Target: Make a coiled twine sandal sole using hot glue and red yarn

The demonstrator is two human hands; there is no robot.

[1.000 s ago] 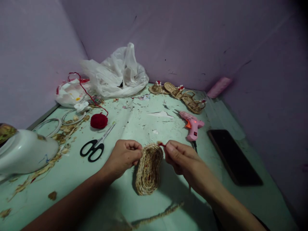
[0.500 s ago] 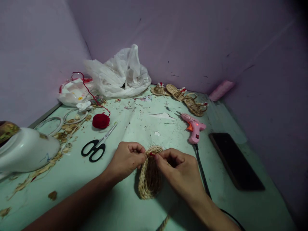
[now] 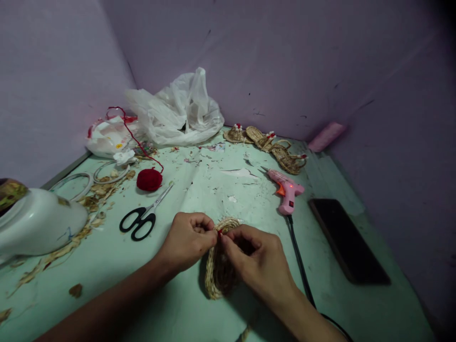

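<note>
A small woven straw slipper lies on the table below my hands, its toe end away from me. A short bit of red yarn shows between my fingertips over the upper part of the slipper. My left hand is closed in a pinch at the yarn's left side, close to the slipper's edge. From the right, my right hand pinches the yarn with thumb and forefinger and covers part of the slipper. The exact ends of the yarn are hidden by the fingers.
Black-handled scissors and a red yarn ball lie to the left, near a white jar. On the right are a pink glue gun with its cord and a phone. Finished-looking straw slippers and a plastic bag stand behind.
My right hand has shifted slightly left, bringing its fingertips closer to those of my left hand. The red yarn has moved left with it.
</note>
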